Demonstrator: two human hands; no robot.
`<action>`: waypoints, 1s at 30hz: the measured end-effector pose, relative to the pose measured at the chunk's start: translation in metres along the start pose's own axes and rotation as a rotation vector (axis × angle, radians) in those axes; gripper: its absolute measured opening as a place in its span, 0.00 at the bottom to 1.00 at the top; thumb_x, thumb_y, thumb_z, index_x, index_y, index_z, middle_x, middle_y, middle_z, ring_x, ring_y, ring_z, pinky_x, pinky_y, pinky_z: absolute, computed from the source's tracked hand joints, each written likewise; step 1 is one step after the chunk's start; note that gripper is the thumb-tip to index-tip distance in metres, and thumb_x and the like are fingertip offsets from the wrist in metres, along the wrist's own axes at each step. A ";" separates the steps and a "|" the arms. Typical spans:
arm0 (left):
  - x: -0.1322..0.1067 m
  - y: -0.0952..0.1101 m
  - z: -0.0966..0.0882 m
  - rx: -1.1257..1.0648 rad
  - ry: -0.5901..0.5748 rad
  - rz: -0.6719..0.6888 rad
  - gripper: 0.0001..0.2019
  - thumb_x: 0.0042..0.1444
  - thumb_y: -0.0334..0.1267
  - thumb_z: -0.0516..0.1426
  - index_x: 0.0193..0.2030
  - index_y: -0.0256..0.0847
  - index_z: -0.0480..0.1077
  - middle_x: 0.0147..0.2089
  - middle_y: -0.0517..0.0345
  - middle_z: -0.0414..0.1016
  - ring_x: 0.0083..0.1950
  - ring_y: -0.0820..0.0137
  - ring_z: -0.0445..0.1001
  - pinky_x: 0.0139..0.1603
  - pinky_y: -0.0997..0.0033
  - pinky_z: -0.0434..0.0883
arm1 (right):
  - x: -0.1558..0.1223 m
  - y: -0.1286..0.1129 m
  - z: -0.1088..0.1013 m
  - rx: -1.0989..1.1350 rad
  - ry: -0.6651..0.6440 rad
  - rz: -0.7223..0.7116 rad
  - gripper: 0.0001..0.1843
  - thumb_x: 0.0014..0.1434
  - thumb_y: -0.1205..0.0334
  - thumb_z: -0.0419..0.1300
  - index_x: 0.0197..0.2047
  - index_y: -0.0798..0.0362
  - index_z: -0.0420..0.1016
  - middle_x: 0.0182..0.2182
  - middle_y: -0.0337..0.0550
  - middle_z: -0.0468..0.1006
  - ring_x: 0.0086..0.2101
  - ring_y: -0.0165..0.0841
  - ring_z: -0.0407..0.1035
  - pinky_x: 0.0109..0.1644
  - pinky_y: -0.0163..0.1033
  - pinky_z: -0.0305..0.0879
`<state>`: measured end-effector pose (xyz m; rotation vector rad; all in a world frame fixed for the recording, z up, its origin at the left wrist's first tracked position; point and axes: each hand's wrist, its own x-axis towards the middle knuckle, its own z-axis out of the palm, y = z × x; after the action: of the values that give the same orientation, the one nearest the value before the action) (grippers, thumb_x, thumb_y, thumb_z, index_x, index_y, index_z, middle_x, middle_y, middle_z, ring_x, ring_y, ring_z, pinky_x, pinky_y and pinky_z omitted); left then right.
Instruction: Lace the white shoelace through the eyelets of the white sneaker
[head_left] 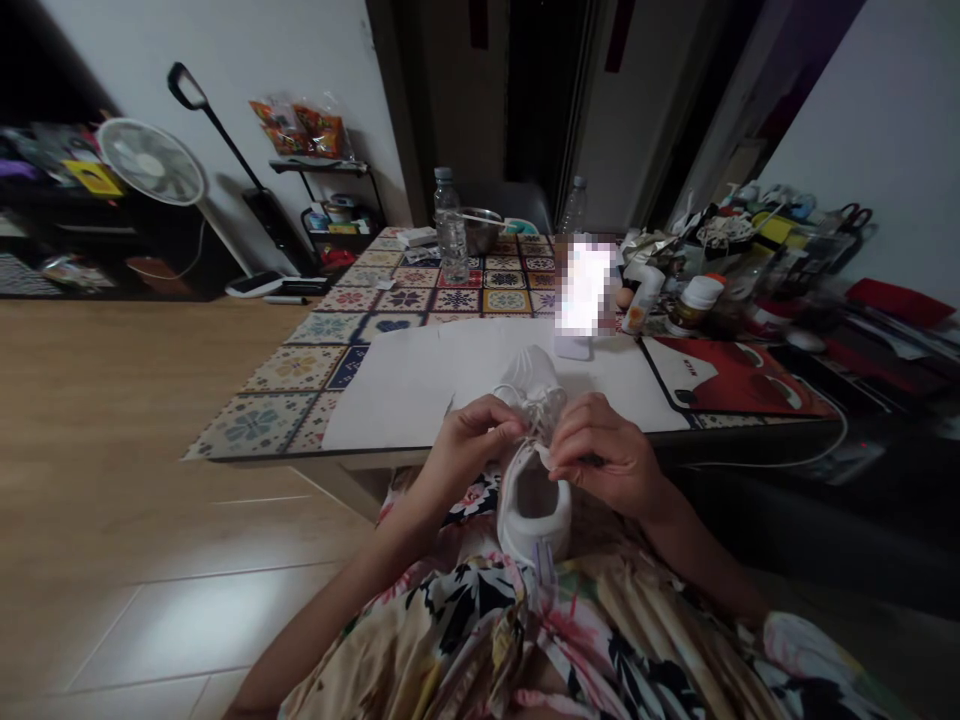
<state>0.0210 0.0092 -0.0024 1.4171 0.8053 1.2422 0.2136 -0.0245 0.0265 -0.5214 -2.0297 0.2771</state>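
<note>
A white sneaker (534, 530) rests with its heel toward me and its toe against the table's front edge area. White shoelaces (543, 405) cross loosely over its front. On the left side of the lacing, my left hand (480, 428) is closed in a pinch on a shoelace. My right hand (609, 450) pinches a white shoelace on the other side, just above the shoe's opening; its fingertips partly cover the tongue. A floral garment (465, 600) lies beneath the shoe and my forearms.
White paper (405, 385) covers the near part of the patterned table (262, 420). A lit phone (585, 285) stands behind the shoe. At right lie a red-and-black flat case (739, 375), a cable and several bottles. A water bottle (451, 230) stands farther back.
</note>
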 end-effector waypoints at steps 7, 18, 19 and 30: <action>0.006 -0.008 -0.001 0.172 0.061 0.075 0.09 0.50 0.38 0.62 0.23 0.38 0.70 0.26 0.60 0.68 0.30 0.72 0.64 0.35 0.73 0.63 | 0.000 -0.001 0.003 0.076 -0.192 -0.045 0.12 0.65 0.56 0.60 0.30 0.49 0.73 0.28 0.36 0.79 0.34 0.33 0.73 0.48 0.47 0.59; -0.004 -0.006 -0.015 0.216 -0.151 0.206 0.08 0.54 0.40 0.62 0.37 0.39 0.71 0.35 0.56 0.71 0.39 0.67 0.69 0.42 0.69 0.66 | -0.001 -0.008 -0.012 -0.365 -0.278 0.168 0.01 0.63 0.63 0.59 0.38 0.51 0.70 0.38 0.44 0.77 0.40 0.38 0.69 0.47 0.45 0.57; -0.007 -0.002 -0.016 0.226 -0.217 0.221 0.08 0.54 0.40 0.63 0.37 0.39 0.71 0.36 0.55 0.71 0.40 0.67 0.70 0.43 0.68 0.66 | 0.000 -0.008 -0.011 -0.371 -0.268 0.161 0.03 0.63 0.64 0.58 0.36 0.51 0.70 0.36 0.43 0.77 0.39 0.38 0.68 0.47 0.45 0.57; -0.015 0.010 -0.012 0.355 -0.328 0.276 0.06 0.56 0.34 0.60 0.41 0.40 0.73 0.42 0.52 0.73 0.44 0.66 0.71 0.47 0.66 0.68 | -0.001 -0.034 -0.038 0.362 -0.412 0.132 0.14 0.68 0.50 0.54 0.36 0.47 0.74 0.34 0.41 0.80 0.37 0.33 0.74 0.46 0.41 0.70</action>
<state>0.0046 -0.0038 0.0023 2.0146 0.6364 1.0581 0.2389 -0.0560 0.0579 -0.3914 -2.2689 0.8739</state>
